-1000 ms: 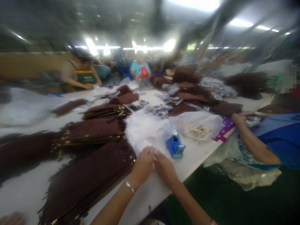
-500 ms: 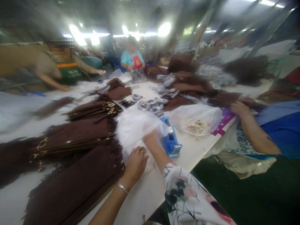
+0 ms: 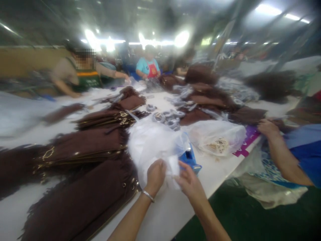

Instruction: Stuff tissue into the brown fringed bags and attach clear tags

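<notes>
My left hand (image 3: 156,174), with a silver bracelet at its wrist, is closed at the near edge of a white plastic bag (image 3: 150,140). What its fingers grip is too blurred to name. My right hand (image 3: 187,178) pinches a small white piece (image 3: 173,167) between thumb and fingers, close to my left hand. Just beyond my right hand stands a blue tape dispenser (image 3: 190,159), partly covered by the clear edge of the bag.
Stacks of brown fringed pieces (image 3: 77,197) lie on the left. A clear bag with pale loops (image 3: 218,144) and grey rings (image 3: 170,117) lie beyond. A person's arm (image 3: 283,154) reaches in from the right; other people sit across the table (image 3: 200,201).
My right hand has come out of the white bag and now holds a small white piece. My left hand has moved right and closed. The whole view has shifted slightly.
</notes>
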`<state>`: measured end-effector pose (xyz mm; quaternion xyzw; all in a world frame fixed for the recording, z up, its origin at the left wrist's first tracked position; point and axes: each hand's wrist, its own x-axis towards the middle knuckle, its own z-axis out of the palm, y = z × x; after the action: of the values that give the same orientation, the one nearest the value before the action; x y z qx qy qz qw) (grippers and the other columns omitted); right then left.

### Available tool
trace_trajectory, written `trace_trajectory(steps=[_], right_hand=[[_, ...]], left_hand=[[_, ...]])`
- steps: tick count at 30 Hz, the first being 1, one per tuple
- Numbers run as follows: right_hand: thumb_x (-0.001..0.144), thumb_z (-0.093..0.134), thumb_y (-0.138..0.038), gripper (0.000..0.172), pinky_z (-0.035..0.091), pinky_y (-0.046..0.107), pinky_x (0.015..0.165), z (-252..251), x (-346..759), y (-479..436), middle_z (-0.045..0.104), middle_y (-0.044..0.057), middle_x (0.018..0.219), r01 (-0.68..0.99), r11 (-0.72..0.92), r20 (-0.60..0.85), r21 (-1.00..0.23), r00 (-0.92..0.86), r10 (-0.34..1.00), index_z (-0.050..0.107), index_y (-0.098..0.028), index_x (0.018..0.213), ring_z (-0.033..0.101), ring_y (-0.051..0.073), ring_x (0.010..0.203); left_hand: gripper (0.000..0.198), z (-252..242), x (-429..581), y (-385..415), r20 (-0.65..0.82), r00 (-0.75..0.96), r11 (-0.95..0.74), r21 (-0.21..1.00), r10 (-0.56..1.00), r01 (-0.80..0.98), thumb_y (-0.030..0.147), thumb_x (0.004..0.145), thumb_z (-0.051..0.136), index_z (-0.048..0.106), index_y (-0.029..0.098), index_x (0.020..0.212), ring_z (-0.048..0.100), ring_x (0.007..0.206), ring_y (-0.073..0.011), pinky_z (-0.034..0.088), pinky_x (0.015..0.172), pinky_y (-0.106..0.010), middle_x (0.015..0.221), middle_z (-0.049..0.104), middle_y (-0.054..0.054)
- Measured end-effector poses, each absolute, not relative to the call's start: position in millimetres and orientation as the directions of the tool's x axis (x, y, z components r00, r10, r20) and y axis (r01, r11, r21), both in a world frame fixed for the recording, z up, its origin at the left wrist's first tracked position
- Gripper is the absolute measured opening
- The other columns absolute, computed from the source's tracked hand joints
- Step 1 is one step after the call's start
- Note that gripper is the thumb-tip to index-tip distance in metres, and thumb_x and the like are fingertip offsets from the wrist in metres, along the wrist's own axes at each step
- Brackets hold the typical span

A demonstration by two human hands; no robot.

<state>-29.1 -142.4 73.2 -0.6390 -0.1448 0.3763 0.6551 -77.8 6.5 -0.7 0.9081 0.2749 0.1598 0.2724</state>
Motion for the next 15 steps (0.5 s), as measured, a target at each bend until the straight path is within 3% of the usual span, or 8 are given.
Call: trace_trajectory(steps=[3,6,7,9,12,15], right_hand=[[0.075,0.066,-0.041,0.06,0.024,0.017,0.042,73,-18,-131,0.063,0.001,0.081,-0.406,-0.104,-0.352,-0.908,0.605,0.714,0.046,-0.022,0.129,0.046,0.008,0.051],[0.079,0.06,-0.04,0.055,0.024,0.018,0.042,72,-6,-103,0.056,-0.003,0.068,-0.409,-0.09,-0.323,-0.908,0.548,0.772,0.047,-0.019,0.128,0.038,0.007,0.045],[0.079,0.058,-0.04,0.055,0.027,0.019,0.042,70,0,-93,0.054,-0.004,0.065,-0.34,-0.12,-0.308,-0.933,0.577,0.757,0.046,-0.018,0.129,0.038,0.007,0.045],[0.08,0.055,-0.038,0.057,0.037,0.022,0.048,65,15,-73,0.053,-0.004,0.063,-0.041,-0.289,-0.237,-0.956,0.687,0.687,0.044,-0.015,0.131,0.046,0.011,0.049],[0.08,0.054,-0.028,0.053,0.048,0.03,0.074,52,40,-52,0.065,0.004,0.079,0.361,-0.522,-0.088,-0.773,0.754,0.651,0.047,-0.012,0.129,0.061,0.019,0.077],[0.082,0.047,-0.02,0.042,0.044,0.036,0.091,40,57,-41,0.067,0.014,0.1,0.433,-0.568,-0.076,-0.7,0.746,0.661,0.054,-0.01,0.122,0.062,0.025,0.098]], left_hand=[[0.025,6,-81,13,0.151,0.832,-0.723,0.591,0.535,0.358,0.022,0.092,0.04,0.063,0.018,0.084,0.063,0.077,-0.0186,0.049,0.073,-0.029,0.084,0.069,-0.007],[0.023,11,-87,14,0.141,0.906,-0.793,0.55,0.399,0.264,0.019,0.09,0.041,0.063,0.017,0.096,0.064,0.086,-0.0211,0.049,0.077,-0.032,0.094,0.069,-0.01],[0.024,13,-89,14,0.126,0.931,-0.817,0.529,0.342,0.228,0.018,0.09,0.041,0.063,0.017,0.099,0.064,0.086,-0.0222,0.05,0.076,-0.033,0.094,0.069,-0.011],[0.026,16,-90,15,0.084,0.97,-0.85,0.504,0.226,0.154,0.02,0.091,0.041,0.063,0.02,0.105,0.064,0.083,-0.0228,0.05,0.074,-0.034,0.095,0.068,-0.01],[0.029,22,-83,21,0.033,0.982,-0.846,0.515,0.184,0.142,0.03,0.095,0.037,0.062,0.022,0.108,0.064,0.087,-0.0218,0.05,0.077,-0.033,0.101,0.067,-0.008],[0.037,24,-68,32,0.002,0.966,-0.822,0.526,0.258,0.218,0.031,0.097,0.028,0.06,0.017,0.11,0.061,0.099,-0.0242,0.047,0.087,-0.036,0.109,0.064,-0.012]])
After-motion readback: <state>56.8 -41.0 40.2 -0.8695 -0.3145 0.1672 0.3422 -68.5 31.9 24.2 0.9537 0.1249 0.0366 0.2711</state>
